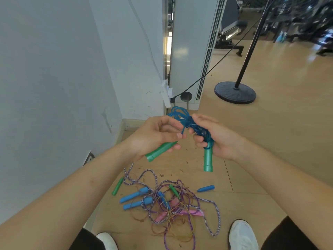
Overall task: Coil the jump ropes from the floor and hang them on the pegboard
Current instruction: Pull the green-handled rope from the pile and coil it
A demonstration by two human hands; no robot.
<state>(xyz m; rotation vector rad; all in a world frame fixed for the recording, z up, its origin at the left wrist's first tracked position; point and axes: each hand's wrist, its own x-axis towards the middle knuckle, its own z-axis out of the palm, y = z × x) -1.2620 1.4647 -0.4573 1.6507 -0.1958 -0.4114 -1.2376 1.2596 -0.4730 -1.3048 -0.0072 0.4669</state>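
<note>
Blue jump rope (182,118), bunched in loops, sits in the curled fingers (199,143) of the right hand (219,137), and one green handle (208,161) hangs below the palm. The left hand (153,137) pinches a strand between thumb and forefinger and grips the second green handle (160,151). Below, tangled jump ropes (173,204) lie on the wooden floor (270,141) just ahead of two white shoes (242,233).

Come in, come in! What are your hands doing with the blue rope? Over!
Left hand grips one green handle. Right hand holds the blue rope coil, second handle hanging below. Tangled pile of ropes on the floor.
</note>
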